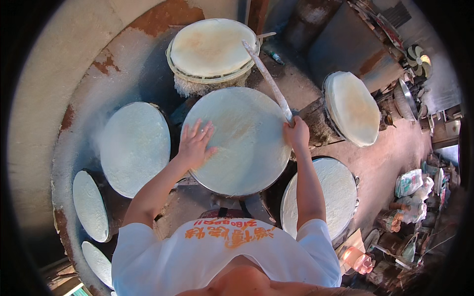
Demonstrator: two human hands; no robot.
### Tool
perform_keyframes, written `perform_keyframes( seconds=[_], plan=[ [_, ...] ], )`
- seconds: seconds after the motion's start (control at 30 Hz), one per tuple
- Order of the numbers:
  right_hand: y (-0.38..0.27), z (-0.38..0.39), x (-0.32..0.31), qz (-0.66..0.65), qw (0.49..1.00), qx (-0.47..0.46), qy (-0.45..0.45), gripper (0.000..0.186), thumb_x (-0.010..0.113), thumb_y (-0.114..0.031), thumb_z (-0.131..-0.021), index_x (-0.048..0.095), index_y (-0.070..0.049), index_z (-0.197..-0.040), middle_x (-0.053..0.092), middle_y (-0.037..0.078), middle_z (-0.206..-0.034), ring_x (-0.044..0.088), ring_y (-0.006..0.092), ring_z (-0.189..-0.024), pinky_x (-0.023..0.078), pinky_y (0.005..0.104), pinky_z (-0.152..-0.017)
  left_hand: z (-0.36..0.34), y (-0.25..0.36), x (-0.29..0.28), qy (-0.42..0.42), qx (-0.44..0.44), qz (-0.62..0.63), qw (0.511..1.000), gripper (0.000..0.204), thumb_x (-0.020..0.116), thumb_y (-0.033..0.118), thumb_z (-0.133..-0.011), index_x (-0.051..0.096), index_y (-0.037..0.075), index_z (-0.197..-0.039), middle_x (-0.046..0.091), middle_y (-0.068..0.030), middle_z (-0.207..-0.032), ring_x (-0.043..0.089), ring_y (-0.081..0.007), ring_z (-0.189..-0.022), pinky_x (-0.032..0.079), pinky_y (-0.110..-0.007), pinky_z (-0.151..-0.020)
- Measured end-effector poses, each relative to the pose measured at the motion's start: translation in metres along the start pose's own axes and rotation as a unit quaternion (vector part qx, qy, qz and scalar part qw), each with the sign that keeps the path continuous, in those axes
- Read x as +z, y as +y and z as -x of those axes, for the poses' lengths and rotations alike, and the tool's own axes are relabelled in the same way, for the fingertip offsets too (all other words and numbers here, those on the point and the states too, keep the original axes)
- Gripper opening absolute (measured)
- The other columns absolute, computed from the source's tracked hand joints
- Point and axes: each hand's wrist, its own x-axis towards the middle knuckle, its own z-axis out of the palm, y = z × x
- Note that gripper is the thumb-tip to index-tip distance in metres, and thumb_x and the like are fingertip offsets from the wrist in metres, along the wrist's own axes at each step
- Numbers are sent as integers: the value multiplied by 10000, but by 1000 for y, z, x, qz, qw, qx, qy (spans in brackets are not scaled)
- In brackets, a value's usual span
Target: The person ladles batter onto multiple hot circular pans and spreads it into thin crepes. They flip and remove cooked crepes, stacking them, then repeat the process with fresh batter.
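Observation:
A large round disc with a pale, floury-looking top (237, 148) lies in front of me. My left hand (196, 145) rests flat on its left part, fingers spread. At the disc's right edge my right hand (297, 134) is closed around a long whitish wooden stick (269, 81). The stick slants up and to the left from my fist, its tip over the round white stack beyond. Whether my right fingers also touch the disc's rim I cannot tell.
Beyond the disc stands a round white-topped stack (212, 49) with a ragged underside. Other white round tops stand at the left (136, 148), right (351, 108) and lower right (326, 197). Bags and clutter (412, 197) lie far right. A curved, rusty-edged wall (101, 64) bounds the left.

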Motion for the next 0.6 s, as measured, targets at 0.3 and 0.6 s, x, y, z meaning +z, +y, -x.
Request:
perform_keyframes(
  seconds=[0.3, 0.6],
  plan=[
    [-8, -10, 2, 8, 997, -56, 51, 228, 641, -223, -773, 558, -49, -895, 619, 166, -870, 591, 367, -856, 478, 455, -725, 9, -11, -10, 94, -35, 10, 995, 630, 576, 429, -849, 429, 77, -1350, 169, -63, -1516, 119, -340, -1389, 133, -538, -1098],
    [-12, -5, -8, -20, 997, -50, 48, 207, 639, -206, -793, 530, -63, -895, 593, 162, -948, 576, 363, -876, 465, 453, -716, 50, -47, -46, 348, -78, 123, 926, 148, 691, 52, -728, 555, 69, -782, 577, -59, -730, 551, -281, -786, 418, -405, -758]
  ],
)
